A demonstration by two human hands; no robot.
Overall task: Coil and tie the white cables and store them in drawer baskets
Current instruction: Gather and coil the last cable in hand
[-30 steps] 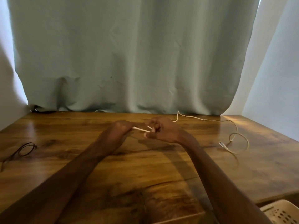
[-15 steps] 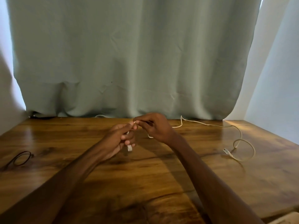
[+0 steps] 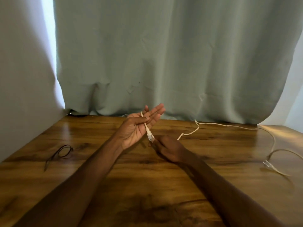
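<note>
One black cable tie [image 3: 60,152] lies left on the wooden table [image 3: 147,185]. Centre, the left hand [image 3: 139,126], palm up with fingers straight, pins the white cable [image 3: 146,127] under its thumb, the plug [image 3: 150,137] dangling. The blurred right hand [image 3: 170,149] curls at the plug, its grip unclear. The cable's slack trails to the right of the frame.

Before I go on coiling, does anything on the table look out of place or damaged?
Nothing looks damaged. The white cable sprawls uncoiled over the table at the right, its far end in a loose loop, while the left hand pinches the near end. A thin black tie lies at the left.
</note>
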